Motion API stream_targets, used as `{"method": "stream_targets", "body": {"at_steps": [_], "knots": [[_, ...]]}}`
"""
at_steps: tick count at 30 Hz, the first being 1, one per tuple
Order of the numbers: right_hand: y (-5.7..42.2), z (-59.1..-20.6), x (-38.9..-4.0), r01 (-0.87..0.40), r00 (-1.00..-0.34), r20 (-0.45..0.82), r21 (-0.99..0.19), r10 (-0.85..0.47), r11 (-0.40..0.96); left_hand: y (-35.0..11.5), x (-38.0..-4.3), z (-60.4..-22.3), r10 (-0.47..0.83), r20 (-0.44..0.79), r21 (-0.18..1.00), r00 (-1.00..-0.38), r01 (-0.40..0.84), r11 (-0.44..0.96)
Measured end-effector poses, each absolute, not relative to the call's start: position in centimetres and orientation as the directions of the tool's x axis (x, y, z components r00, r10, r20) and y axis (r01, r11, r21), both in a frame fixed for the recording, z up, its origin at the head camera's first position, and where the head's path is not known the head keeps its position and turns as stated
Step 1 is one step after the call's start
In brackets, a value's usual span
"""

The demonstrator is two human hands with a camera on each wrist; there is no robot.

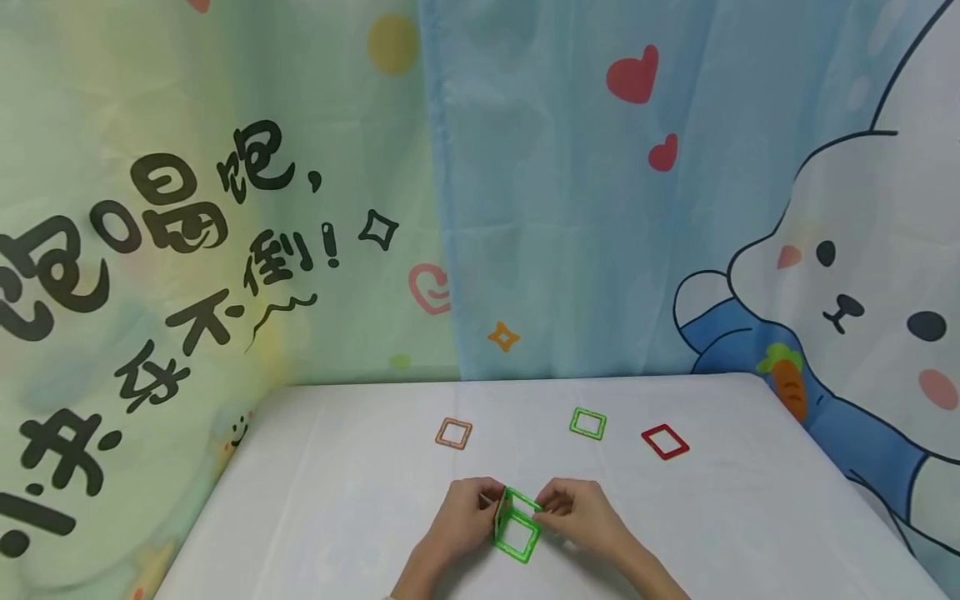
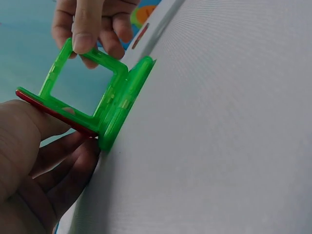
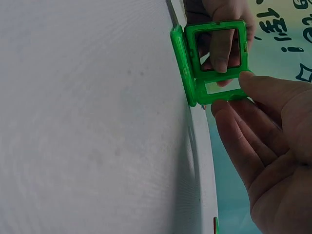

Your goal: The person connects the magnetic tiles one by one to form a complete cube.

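Several square magnetic tiles with open centres are joined into a partial box on the white table. One green tile (image 1: 513, 552) forms its base. A second green tile (image 2: 105, 59) stands at the back, its edge pinched between the thumb and fingers of my right hand (image 1: 581, 515). On the left side stands a panel (image 3: 218, 23), green on its inner face and red along its outer one in the left wrist view. My left hand (image 1: 467, 517) holds this panel, thumb inside and fingers behind it. The upright pieces meet at the corner.
Farther back on the white tabletop (image 1: 337, 467) lie three loose square tiles: an orange one (image 1: 451, 446), a green one (image 1: 587, 434) and a red one (image 1: 677, 453). A printed curtain (image 1: 525, 250) hangs behind the table.
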State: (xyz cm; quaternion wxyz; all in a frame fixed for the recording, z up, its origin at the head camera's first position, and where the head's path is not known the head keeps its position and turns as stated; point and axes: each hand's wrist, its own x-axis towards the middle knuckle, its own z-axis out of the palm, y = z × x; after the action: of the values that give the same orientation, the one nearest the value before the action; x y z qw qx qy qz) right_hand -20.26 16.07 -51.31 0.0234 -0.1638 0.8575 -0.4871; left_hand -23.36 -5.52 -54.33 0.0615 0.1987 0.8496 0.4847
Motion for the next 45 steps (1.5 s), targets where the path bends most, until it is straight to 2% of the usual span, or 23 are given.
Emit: {"method": "stream_targets", "body": {"at_steps": [16, 28, 33, 45], "knots": [[16.6, -51.4, -20.2, -0.283, -0.948, 0.170, -0.833, -0.268, 0.476, -6.2, -23.1, -54.1, 0.491, 0.046, 0.904, -0.870, 0.246, 0.350], [16.4, -51.5, -20.4, -0.223, -0.969, 0.141, -0.849, -0.201, 0.479, -6.8, -22.6, -51.8, 0.566, -0.031, 0.899, -0.824, 0.225, 0.377], [16.3, -51.4, -20.2, -0.233, -0.967, 0.148, -0.841, -0.206, 0.489, -5.8, -22.1, -51.3, 0.563, -0.001, 0.872, -0.827, 0.275, 0.406], [16.0, -51.4, -20.3, -0.234, -0.969, 0.159, -0.833, -0.189, 0.501, -5.2, -21.4, -50.6, 0.557, -0.071, 0.889, -0.828, 0.201, 0.412]]}}
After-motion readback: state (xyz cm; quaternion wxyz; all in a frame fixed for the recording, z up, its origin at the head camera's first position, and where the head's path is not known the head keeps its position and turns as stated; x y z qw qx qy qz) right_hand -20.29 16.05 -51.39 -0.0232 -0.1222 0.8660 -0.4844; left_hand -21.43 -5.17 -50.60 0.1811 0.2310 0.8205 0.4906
